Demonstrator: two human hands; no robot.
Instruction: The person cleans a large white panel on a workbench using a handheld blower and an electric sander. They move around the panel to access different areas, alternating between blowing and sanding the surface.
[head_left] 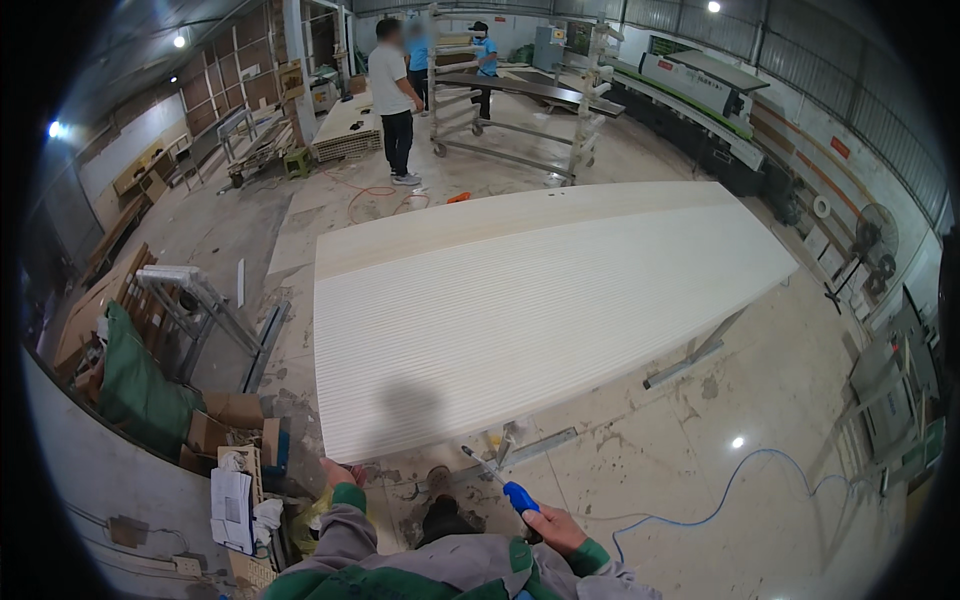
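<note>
A large white panel (520, 300) with fine parallel grooves lies flat on metal supports in front of me, and a plain cream strip runs along its far side. My right hand (558, 527) is closed around the blue handle of a tool (521, 497) with a slim metal shaft and dark tip; its exact kind is unclear. The shaft points toward the panel's near edge, apart from it. My left hand (338, 474) is at the panel's near left corner. Its fingers are small and partly hidden there, so their grip does not show.
A blue hose (750, 455) curves over the floor at right. Lower left are a cardboard box (232, 410), a green sack (140, 380) and metal trestles (190, 290). Beyond the panel stand a wheeled rack (510, 150), a person (390, 90) and others. A fan (872, 235) stands right.
</note>
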